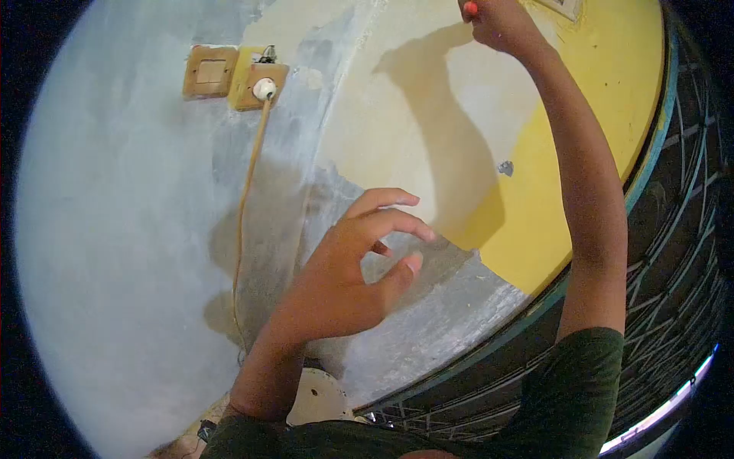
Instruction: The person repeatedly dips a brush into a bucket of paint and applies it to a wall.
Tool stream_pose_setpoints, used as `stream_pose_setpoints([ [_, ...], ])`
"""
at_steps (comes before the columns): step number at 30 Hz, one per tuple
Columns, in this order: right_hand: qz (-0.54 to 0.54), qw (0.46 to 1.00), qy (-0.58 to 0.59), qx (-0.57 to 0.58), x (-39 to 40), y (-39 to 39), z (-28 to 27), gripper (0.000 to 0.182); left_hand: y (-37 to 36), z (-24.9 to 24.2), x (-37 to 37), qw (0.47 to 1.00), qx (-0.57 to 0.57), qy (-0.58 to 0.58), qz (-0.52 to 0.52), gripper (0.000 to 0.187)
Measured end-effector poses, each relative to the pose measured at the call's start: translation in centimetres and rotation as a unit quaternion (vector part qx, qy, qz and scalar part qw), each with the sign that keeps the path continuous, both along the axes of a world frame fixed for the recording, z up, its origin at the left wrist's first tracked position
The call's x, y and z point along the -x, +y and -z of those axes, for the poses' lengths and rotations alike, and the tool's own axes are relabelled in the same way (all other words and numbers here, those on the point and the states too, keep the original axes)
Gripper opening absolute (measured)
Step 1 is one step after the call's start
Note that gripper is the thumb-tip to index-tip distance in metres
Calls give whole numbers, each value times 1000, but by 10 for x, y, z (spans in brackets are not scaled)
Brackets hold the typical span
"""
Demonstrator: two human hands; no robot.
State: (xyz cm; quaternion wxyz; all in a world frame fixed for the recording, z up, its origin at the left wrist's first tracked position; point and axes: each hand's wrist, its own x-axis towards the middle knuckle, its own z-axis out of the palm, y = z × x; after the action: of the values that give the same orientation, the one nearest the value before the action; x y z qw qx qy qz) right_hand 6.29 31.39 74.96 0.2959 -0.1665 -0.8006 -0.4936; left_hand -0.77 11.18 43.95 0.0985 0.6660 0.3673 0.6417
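My left hand is in front of the wall with its fingers curved and apart, holding nothing. At the top edge of the view, my right hand is closed around something of which only a small red end shows. The rest of that thing is hidden by the fingers or lies out of view. Behind both hands is a wall with a pale cream patch, bright yellow paint and bare grey areas. A shadow of my right arm falls across the cream patch.
A light switch sits beside a wall socket with a white plug. Its cord hangs down the wall. A round cream-coloured object is low down. Dark metal grillework borders the wall on the right.
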Motion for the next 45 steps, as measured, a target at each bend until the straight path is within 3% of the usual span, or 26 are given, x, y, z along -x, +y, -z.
stream_pose_setpoints([
  [1,5,1000,2,1,-2,12,8,15,4,-2,1,1000,1,2,5,27],
  [3,-35,991,-114,-67,-7,46,40,24,12,-7,2,999,-7,-33,13,25],
  [8,-44,979,-198,-15,-19,48,128,26,19,-17,0,997,-26,-58,50,25],
  [12,-76,958,-218,173,-23,30,141,17,20,-19,0,996,-36,-48,68,24],
  [16,-191,912,-154,328,-19,39,98,6,18,-21,4,994,-38,-55,82,23],
  [17,-141,938,-123,292,-20,32,78,7,17,-20,6,995,-32,-44,87,24],
  [21,-154,955,-58,246,-24,47,3,8,14,-20,12,995,-28,-28,92,25],
  [23,-106,986,9,130,-22,51,-33,11,12,-21,16,996,-31,-21,83,25],
  [24,-66,987,46,139,-18,27,-38,11,11,-21,17,996,-29,-15,78,25],
  [26,-24,985,85,150,-18,-2,-42,12,9,-20,19,997,-23,-14,77,25],
  [28,-70,996,26,43,-22,-8,-45,9,8,-19,22,997,-20,-12,77,25],
  [29,-69,996,22,42,-24,-2,-42,9,9,-18,23,996,-24,-17,83,25],
  [31,16,998,-65,-6,-34,28,-19,15,10,-17,23,995,-23,-21,91,25],
  [33,57,990,-97,-80,-42,38,38,16,10,-16,23,995,-24,-24,92,26],
  [37,40,987,-156,-22,-54,44,129,16,9,-14,22,991,-24,-35,128,26],
  [40,33,980,-191,42,-59,30,166,15,8,-13,20,988,-16,-36,149,26],
  [41,35,980,-190,42,-61,20,169,15,7,-12,20,987,-11,-37,156,25],
  [43,55,960,-203,187,-61,-1,167,13,7,-9,20,986,-8,-37,163,25],
  [44,15,965,-170,200,-64,11,161,15,6,-8,20,986,-14,-37,165,24],
  [45,-23,950,-121,286,-67,11,145,12,5,-7,20,985,-19,-37,167,24],
])
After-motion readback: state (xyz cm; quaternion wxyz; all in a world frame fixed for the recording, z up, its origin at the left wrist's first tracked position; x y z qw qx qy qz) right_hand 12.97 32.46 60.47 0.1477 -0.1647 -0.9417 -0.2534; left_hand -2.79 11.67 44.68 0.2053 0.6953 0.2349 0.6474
